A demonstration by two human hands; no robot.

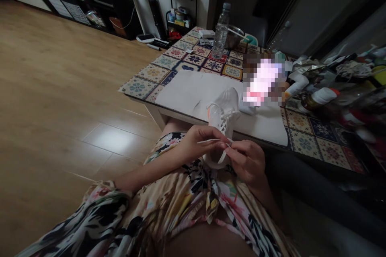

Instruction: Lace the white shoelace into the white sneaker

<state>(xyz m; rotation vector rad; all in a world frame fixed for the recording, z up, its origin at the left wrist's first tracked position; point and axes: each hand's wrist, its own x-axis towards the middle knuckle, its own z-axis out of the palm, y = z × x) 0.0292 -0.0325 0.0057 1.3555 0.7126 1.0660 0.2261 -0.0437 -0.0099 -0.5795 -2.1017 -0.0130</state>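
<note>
1. The white lace-up sneaker lies at the near edge of the table, its toe over a white sheet and its heel end toward the lap; whether the edge bears its weight, I cannot tell.
2. The left hand and right hand meet above the shoe opening; each grip is narrow, fingertips pinched on a white shoelace, though the exact contact is too small to tell.
3. The shoelace looks light, limp and flat; it should bend easily, so a fingertip pinch near its end would suit.
4. The sneaker is probably light, with a soft upper and firmer sole; the heel or sole sides seem the steadiest hold.
</note>
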